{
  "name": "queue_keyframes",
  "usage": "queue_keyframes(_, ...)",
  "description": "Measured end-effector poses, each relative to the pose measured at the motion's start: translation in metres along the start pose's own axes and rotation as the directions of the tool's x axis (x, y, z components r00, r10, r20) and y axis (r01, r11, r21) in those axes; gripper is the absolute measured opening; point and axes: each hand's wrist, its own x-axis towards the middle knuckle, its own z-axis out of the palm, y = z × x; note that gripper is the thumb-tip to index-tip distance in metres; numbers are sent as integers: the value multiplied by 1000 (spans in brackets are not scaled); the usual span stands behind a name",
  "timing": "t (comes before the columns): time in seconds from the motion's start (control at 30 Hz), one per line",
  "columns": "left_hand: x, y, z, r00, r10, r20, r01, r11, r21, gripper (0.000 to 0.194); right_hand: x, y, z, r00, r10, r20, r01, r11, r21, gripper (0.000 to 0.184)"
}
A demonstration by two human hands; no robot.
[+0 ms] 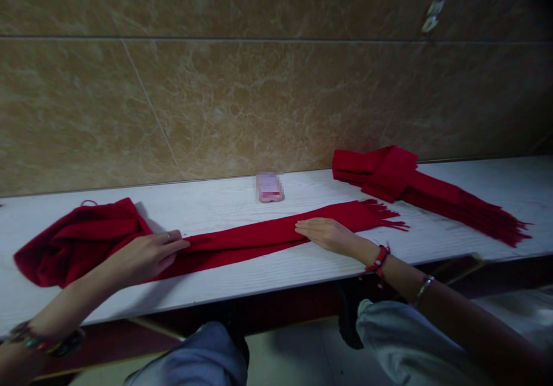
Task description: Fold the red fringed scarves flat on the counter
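Note:
A long red scarf with a fringed end lies lengthwise on the white tabletop, folded along its length. At its left, the rest of the cloth is bunched in a loose heap. My left hand is closed on the scarf's edge beside this heap, thumb and fingers together. Farther right, my right hand rests flat on the scarf, its fingers stretched out and close together, short of the fringe. What lies under the right palm is hidden.
A second red fringed scarf, folded over itself, lies at the right by the wall. A phone lies near the back of the white tabletop. A brown marbled tile wall borders the table's back edge. My knees are below the front edge.

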Motion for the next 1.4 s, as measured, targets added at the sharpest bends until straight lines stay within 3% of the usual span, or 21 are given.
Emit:
queue_keyframes(0.1,-2,2,1,996,-66,-67,64,997,-33,36,-1,-1,-5,998,56,-16,-55,998,34,36)
queue_keyframes(0.27,-7,16,9,988,35,150,-1,975,-222,34,-5,-3,-3,996,20,86,-26,997,75,36)
queue_keyframes(0.37,-2,19,-3,974,52,221,11,962,-274,31,-7,-4,-2,995,57,83,-64,994,88,35)
queue_keyframes(0.47,15,28,-18,971,106,214,-41,956,-291,36,-4,-5,-4,992,88,88,-98,989,113,34)
queue_keyframes(0.57,49,57,-19,989,125,81,-102,965,-242,38,3,-9,-7,983,110,144,-129,983,131,38)
queue_keyframes(0.7,97,117,0,981,172,-90,-187,963,-196,43,13,-16,-13,947,171,273,-206,973,106,47)
queue_keyframes(0.83,120,157,19,992,126,17,-120,967,-225,57,8,-13,-21,887,263,378,-313,947,77,58)
queue_keyframes(0.93,121,160,24,993,67,95,-44,972,-233,57,-3,-5,-26,853,306,424,-361,931,54,61)
queue_keyframes(1.07,119,151,28,993,69,98,-44,971,-235,51,-11,-1,-31,839,318,441,-371,928,38,61)
queue_keyframes(1.27,120,155,28,993,109,47,-99,979,-180,51,-5,-18,-31,858,297,418,-357,931,72,63)
queue_keyframes(1.4,120,157,25,984,136,116,-109,971,-211,53,-4,-25,-23,858,260,443,-344,932,119,63)
